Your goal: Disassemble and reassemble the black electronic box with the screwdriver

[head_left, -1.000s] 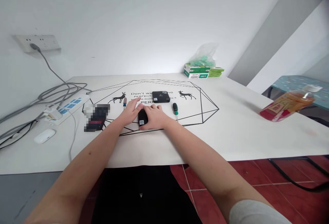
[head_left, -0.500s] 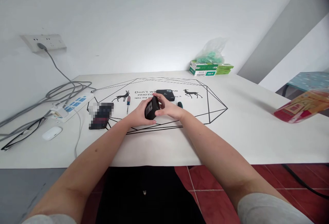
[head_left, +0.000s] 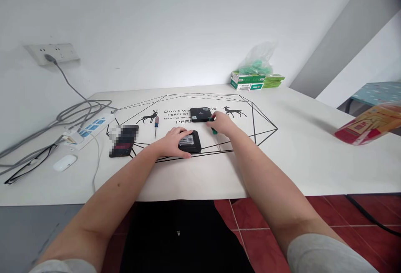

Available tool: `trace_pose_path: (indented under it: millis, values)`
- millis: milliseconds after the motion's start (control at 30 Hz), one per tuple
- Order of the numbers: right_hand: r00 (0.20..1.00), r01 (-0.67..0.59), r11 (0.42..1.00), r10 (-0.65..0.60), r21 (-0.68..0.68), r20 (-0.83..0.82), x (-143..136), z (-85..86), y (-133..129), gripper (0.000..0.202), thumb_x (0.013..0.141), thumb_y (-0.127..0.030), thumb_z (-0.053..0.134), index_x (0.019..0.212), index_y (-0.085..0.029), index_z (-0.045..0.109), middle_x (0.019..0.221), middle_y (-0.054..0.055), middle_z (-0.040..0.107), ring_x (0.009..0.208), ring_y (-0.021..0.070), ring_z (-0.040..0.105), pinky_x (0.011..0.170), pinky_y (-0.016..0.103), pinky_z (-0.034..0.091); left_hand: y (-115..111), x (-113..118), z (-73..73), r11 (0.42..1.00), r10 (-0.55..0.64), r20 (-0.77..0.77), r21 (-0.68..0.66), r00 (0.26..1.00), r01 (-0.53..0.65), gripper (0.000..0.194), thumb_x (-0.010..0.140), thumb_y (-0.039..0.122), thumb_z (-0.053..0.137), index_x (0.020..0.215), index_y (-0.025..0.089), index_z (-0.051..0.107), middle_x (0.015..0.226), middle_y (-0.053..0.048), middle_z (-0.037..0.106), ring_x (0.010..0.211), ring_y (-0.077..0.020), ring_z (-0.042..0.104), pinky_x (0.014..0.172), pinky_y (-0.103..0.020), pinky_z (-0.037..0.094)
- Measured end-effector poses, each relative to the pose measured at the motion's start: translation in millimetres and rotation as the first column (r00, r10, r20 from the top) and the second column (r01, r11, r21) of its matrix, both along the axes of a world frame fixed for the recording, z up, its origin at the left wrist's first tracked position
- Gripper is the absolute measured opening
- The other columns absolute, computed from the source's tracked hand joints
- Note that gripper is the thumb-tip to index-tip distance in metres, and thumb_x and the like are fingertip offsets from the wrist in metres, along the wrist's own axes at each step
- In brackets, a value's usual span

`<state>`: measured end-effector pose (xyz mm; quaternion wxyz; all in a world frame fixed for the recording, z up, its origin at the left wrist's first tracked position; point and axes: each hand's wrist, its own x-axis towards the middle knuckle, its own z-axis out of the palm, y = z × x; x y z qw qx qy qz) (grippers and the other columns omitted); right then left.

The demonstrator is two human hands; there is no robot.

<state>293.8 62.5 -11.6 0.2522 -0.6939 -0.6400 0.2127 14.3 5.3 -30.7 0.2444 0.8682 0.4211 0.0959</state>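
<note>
I have the right hand [head_left: 222, 123] gripping the green screwdriver [head_left: 214, 131] by its handle; the left hand [head_left: 172, 142] clasps the black box [head_left: 194, 143], label up on the printed white tabletop [head_left: 188, 181]. I judge it best to brace this box by its edges and raise the screwdriver clear of the second box [head_left: 200, 115]. A power strip [head_left: 90, 128] lies left, a bottle [head_left: 360, 129] right; red floor tiles [head_left: 260, 246] show below.

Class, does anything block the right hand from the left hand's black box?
Nothing visible: only tabletop lies between the black box and the right hand at the green screwdriver; the left hand covers the box's left side.
</note>
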Motion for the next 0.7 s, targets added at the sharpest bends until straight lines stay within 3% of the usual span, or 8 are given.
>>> trace_pose_path:
  millis: [67, 133, 200, 300, 433, 700]
  values:
    - [0.979, 0.003, 0.970, 0.047, 0.241, -0.200, -8.2, 3.5, 0.0, 0.025, 0.091, -0.036, 0.075, 0.110, -0.024, 0.065, 0.096, 0.003, 0.073, 0.087, 0.0210, 0.068, 0.083, 0.038, 0.058, 1.3, 1.9, -2.2, 1.000, -0.008, 0.011, 0.019, 1.000, 0.008, 0.109, 0.080, 0.068, 0.088, 0.174, 0.032, 0.045, 0.171, -0.015, 0.043, 0.161, -0.0458, 0.036, 0.134, -0.064, 0.035]
    - [0.905, 0.072, 0.867, 0.152, 0.493, -0.399, -16.4, 5.6, -0.6, 0.031, 0.091, -0.043, 0.074, 0.115, -0.025, 0.064, 0.096, 0.001, 0.072, 0.087, 0.0204, 0.066, 0.086, 0.040, 0.058, 2.6, 5.4, -5.2, 0.999, -0.010, 0.019, 0.040, 1.000, 0.009, 0.108, 0.080, 0.068, 0.087, 0.173, 0.031, 0.046, 0.171, -0.016, 0.043, 0.161, -0.0452, 0.036, 0.134, -0.063, 0.034]
    - [0.852, 0.117, 0.767, 0.249, 0.631, -0.460, -24.1, 5.1, -2.2, 0.037, 0.090, -0.047, 0.075, 0.118, -0.026, 0.064, 0.100, 0.002, 0.073, 0.090, 0.0209, 0.066, 0.086, 0.041, 0.059, 3.9, 9.6, -8.0, 0.999, -0.007, 0.019, 0.053, 1.000, 0.006, 0.109, 0.080, 0.070, 0.087, 0.173, 0.029, 0.046, 0.171, -0.017, 0.043, 0.160, -0.0457, 0.036, 0.134, -0.064, 0.034]
    - [0.851, 0.083, 0.685, 0.329, 0.724, -0.409, -33.9, 0.5, -5.9, 0.042, 0.091, -0.050, 0.076, 0.124, -0.027, 0.063, 0.109, 0.005, 0.075, 0.095, 0.0224, 0.069, 0.080, 0.040, 0.060, 5.4, 14.9, -10.9, 0.997, -0.013, 0.025, 0.072, 1.000, 0.011, 0.109, 0.081, 0.074, 0.085, 0.173, 0.029, 0.046, 0.171, -0.017, 0.044, 0.160, -0.0470, 0.036, 0.133, -0.066, 0.034]
    - [0.873, 0.027, 0.619, 0.367, 0.785, -0.320, -40.8, -5.9, -8.5, 0.043, 0.094, -0.052, 0.076, 0.128, -0.028, 0.062, 0.119, 0.009, 0.074, 0.096, 0.0238, 0.070, 0.078, 0.042, 0.063, 5.6, 17.5, -11.3, 0.995, -0.027, 0.035, 0.100, 0.999, 0.024, 0.108, 0.082, 0.074, 0.084, 0.173, 0.028, 0.048, 0.168, -0.017, 0.047, 0.158, -0.0466, 0.039, 0.133, -0.065, 0.036]
    - [0.894, -0.047, 0.589, 0.386, 0.807, -0.229, -42.5, -10.1, -7.0, 0.044, 0.098, -0.054, 0.074, 0.131, -0.029, 0.062, 0.118, 0.009, 0.072, 0.098, 0.0260, 0.070, 0.079, 0.045, 0.065, 4.2, 17.5, -9.2, 0.993, -0.030, 0.024, 0.114, 0.999, 0.027, 0.107, 0.083, 0.072, 0.084, 0.173, 0.028, 0.048, 0.167, -0.017, 0.048, 0.157, -0.0462, 0.040, 0.132, -0.066, 0.037]
